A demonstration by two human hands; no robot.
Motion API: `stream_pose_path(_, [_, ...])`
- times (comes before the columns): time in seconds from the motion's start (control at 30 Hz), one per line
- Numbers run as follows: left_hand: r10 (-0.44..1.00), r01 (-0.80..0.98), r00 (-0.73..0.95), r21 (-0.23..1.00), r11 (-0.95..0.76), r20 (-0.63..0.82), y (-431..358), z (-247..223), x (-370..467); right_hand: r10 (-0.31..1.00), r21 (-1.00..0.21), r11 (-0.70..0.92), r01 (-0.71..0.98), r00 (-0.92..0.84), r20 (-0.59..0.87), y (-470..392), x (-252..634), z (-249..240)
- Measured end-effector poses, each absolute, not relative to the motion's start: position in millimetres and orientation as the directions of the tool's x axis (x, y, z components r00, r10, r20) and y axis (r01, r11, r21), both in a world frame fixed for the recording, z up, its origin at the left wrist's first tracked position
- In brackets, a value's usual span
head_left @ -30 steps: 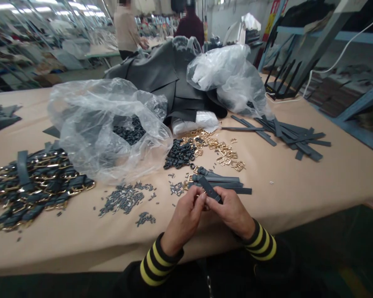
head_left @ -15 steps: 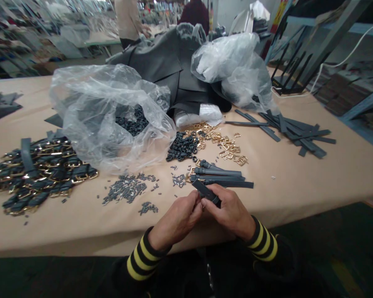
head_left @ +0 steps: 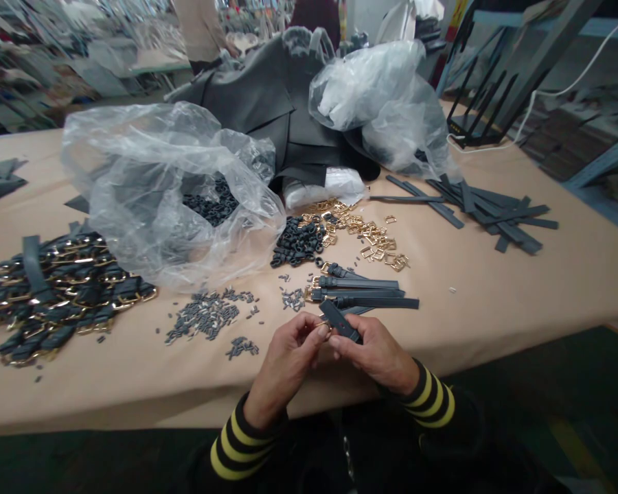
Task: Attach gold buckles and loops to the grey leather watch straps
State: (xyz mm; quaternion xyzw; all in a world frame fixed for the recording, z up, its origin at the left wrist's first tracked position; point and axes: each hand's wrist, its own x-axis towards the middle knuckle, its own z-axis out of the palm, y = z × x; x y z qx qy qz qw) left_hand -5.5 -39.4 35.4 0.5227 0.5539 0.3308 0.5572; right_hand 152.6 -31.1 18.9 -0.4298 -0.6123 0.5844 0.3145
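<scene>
My right hand (head_left: pixel 378 348) is closed on a dark strap (head_left: pixel 338 320), whose end points up and left over my fingers. My left hand (head_left: pixel 292 357) pinches a small gold buckle (head_left: pixel 323 325) beside the strap's end. Just behind my hands lie several straps with gold buckles (head_left: pixel 365 283). Beyond them are a heap of dark loops (head_left: pixel 297 241) and loose gold buckles (head_left: pixel 375 234). Small dark and pale pieces (head_left: pixel 206 314) are scattered left of my hands.
A pile of buckled dark pieces (head_left: pixel 77 285) covers the table's left. Clear plastic bags (head_left: pixel 175 185) and dark sheets (head_left: pixel 268 89) stand behind. Loose strips (head_left: pixel 499 209) and a black router (head_left: pixel 476 127) are at the right. A person's sleeve (head_left: pixel 198 31) shows far back.
My left hand has shifted slightly left and its fingers have lifted, so the gold buckle now shows. The strap has tilted a little in my right hand. The view has moved slightly.
</scene>
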Motion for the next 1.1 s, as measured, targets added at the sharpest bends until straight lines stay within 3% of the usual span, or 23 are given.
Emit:
stream_pose_path(0.1, [0.946,0.305,0.180,0.930,0.206,-0.269,-43.0,36.2,-6.2,0.911,-0.987,-0.088,0.135,-0.389,-0.134,-30.5,153.6,18.3])
stream_pose_path(0.3, [0.942,0.451,0.215,0.882,0.139,-0.259,-45.0,43.2,-10.0,0.822,-0.978,-0.202,0.046,-0.535,-0.195,-28.0,156.6,16.5])
stream_pose_path(0.5, [0.931,0.302,0.190,0.921,0.246,-0.311,-43.9,47.0,-6.5,0.819,-0.963,-0.257,-0.083,-0.547,-0.171,-31.2,154.8,8.5])
stream_pose_path(0.7, [0.949,0.227,0.078,0.932,0.281,-0.305,-44.5,52.4,-8.3,0.863,-0.972,-0.231,0.035,-0.454,-0.221,-30.9,156.6,12.0])
stream_pose_path(0.9, [0.962,0.268,0.140,0.944,0.191,-0.234,-46.4,64.9,-9.5,0.806,-0.942,-0.302,0.144,-0.489,-0.333,-34.8,156.2,17.8])
stream_pose_path(1.1, [0.971,0.233,0.052,0.948,0.217,-0.235,-42.2,67.1,-15.8,0.765,-0.959,-0.277,-0.052,-0.616,-0.188,-36.4,163.5,14.6])
